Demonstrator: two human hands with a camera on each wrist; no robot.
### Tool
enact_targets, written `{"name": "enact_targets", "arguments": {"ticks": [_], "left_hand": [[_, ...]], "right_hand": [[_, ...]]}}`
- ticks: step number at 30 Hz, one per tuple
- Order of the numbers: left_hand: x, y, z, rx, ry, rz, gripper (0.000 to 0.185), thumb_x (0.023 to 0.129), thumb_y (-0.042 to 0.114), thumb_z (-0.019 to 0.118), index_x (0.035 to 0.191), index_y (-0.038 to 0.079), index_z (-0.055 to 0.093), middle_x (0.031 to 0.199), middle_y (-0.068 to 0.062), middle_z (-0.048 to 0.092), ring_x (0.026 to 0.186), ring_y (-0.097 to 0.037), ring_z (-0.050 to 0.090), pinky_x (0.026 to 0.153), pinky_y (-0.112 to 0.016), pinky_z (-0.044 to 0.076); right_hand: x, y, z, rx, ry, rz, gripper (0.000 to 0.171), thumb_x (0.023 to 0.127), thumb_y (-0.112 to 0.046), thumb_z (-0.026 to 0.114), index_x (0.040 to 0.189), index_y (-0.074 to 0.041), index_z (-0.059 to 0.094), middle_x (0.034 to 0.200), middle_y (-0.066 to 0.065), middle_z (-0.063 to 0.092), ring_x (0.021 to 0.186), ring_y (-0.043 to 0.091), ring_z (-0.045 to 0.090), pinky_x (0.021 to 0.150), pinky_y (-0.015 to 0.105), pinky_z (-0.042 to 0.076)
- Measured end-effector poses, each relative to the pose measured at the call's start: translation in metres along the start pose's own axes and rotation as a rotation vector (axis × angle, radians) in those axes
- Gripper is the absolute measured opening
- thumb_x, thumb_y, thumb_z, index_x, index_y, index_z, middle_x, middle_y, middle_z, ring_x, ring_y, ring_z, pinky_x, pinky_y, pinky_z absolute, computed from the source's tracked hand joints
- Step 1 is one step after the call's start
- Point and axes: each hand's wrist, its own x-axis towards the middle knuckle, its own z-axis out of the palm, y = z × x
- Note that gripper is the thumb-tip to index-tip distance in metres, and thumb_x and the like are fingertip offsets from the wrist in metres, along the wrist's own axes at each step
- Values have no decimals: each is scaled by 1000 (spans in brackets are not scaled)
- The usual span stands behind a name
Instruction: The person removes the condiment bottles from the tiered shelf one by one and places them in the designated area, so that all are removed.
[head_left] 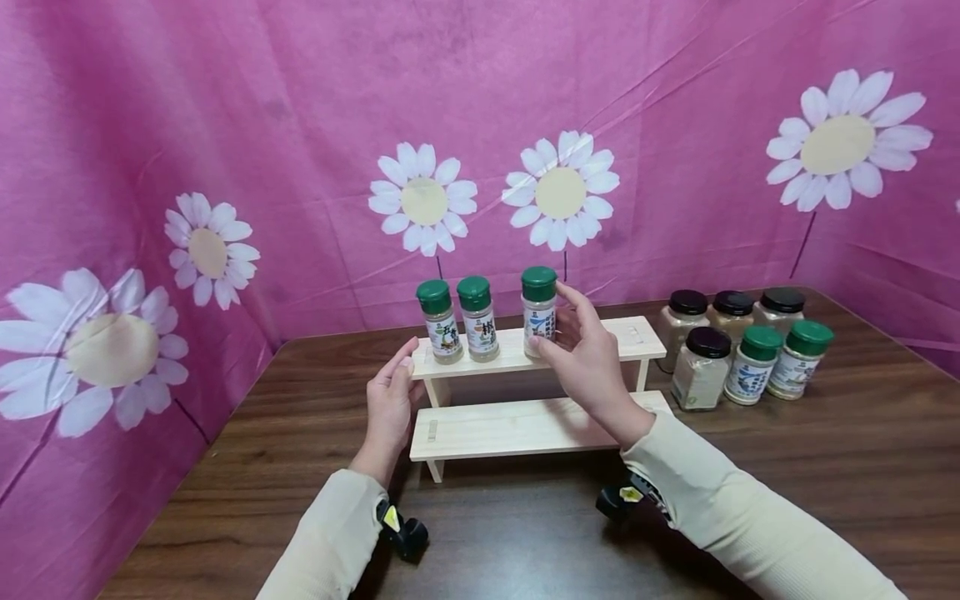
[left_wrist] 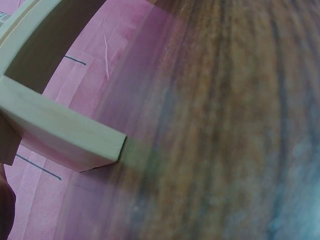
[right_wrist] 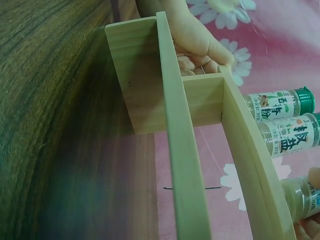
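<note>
A two-tier wooden rack stands on the table, its upper shelf behind and above the lower one. My left hand grips the left end of the upper shelf; in the right wrist view the thumb of that left hand lies at the shelf edge with fingers curled behind. My right hand holds a green-capped spice jar upright at the upper shelf, thumb on its front. To its left, two more green-capped spice jars, one and another, stand side by side on that shelf.
Right of the rack, several jars stand grouped on the brown wooden table: black-capped ones such as this jar, and two green-capped ones, including this jar. A pink flowered cloth hangs behind the table.
</note>
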Motion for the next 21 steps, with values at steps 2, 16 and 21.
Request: {"name": "enact_targets", "arguments": {"ticks": [2, 16, 21], "left_hand": [[0, 0, 0, 2, 3, 0, 40, 93, 6, 41, 131, -7, 47, 132, -24, 48, 89, -4, 62, 77, -21, 53], [-1, 1, 0, 7, -1, 4, 40, 94, 6, 41, 131, -7, 46, 133, -24, 47, 90, -3, 62, 77, -20, 52], [-2, 2, 1, -4, -12, 12, 40, 94, 5, 40, 132, -7, 45, 133, -24, 47, 90, -4, 62, 79, -22, 52]], "right_hand": [[0, -1, 0, 16, 6, -2, 68, 76, 4, 69, 136, -10, 40, 119, 21, 60, 107, 29, 59, 89, 36, 50], [-3, -13, -10, 2, 81, -58, 61, 71, 2, 73, 125, -5, 46, 105, 17, 63, 91, 21, 60, 79, 24, 51], [-4, -15, -15, 15, 116, -103, 59, 70, 4, 72, 122, -2, 46, 101, 14, 63, 87, 10, 57, 76, 19, 48]]}}
